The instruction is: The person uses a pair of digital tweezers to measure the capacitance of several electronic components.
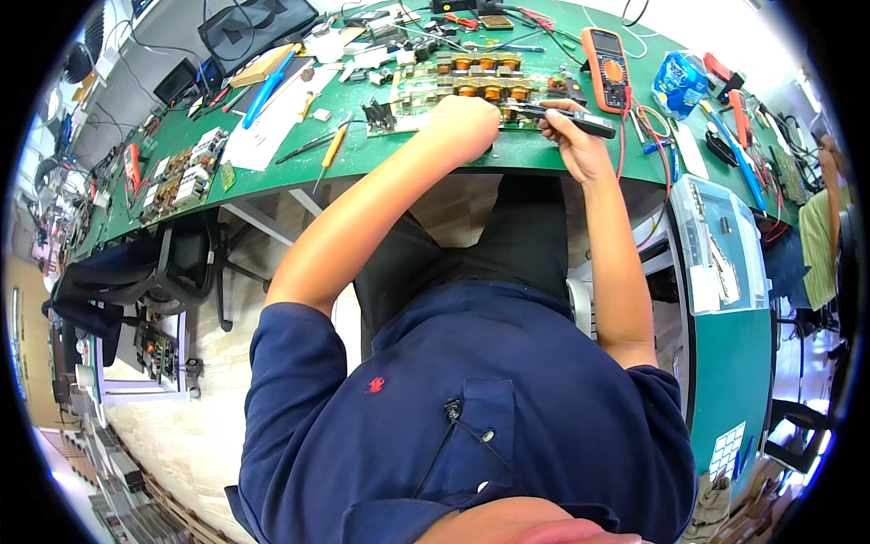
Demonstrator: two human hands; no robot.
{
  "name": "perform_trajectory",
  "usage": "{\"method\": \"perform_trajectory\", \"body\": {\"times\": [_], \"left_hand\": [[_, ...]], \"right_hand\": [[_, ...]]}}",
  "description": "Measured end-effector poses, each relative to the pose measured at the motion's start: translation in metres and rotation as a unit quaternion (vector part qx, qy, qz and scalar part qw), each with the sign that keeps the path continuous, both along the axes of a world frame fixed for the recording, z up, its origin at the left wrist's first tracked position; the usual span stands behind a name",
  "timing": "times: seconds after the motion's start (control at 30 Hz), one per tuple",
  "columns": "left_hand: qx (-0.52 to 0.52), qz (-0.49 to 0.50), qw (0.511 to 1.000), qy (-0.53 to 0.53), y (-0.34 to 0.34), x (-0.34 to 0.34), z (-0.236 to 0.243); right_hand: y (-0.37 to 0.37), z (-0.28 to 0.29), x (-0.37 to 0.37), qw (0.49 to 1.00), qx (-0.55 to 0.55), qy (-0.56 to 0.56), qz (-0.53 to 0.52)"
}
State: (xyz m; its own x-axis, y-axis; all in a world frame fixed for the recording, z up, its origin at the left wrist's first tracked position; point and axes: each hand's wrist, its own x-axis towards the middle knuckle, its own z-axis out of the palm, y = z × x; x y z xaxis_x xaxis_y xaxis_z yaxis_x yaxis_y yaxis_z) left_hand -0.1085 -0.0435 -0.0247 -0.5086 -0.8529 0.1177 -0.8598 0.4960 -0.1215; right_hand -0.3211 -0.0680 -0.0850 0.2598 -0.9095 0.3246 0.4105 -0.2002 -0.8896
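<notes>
One fist, my left hand (467, 125), rests at the circuit board (489, 82) on the green bench (367, 150), contents hidden; my right hand (578, 150) pinches a black tool (594, 125), which could scratch the board if it slips.

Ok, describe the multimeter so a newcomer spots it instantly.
On the green bench, find the board with copper-coloured coils. Right of it, beyond the right hand, is the multimeter: orange casing, round dial, unlike the blue packet beside it.
</notes>
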Motion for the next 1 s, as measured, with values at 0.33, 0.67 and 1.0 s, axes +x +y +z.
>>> {"method": "perform_trajectory", "body": {"times": [0.33,0.67,1.0], "left_hand": [[0.014,0.016,0.995,0.099,0.000,0.002,-0.009],[-0.099,0.054,0.870,0.479,0.036,0.021,-0.056],[-0.067,0.056,0.900,0.426,0.024,0.017,-0.071]], "right_hand": [[-0.001,-0.001,-0.001,1.000,0.001,-0.006,0.000],[-0.002,-0.002,-0.001,1.000,-0.024,0.015,0.011],[0.005,-0.003,-0.001,0.992,-0.057,0.110,0.023]]}}
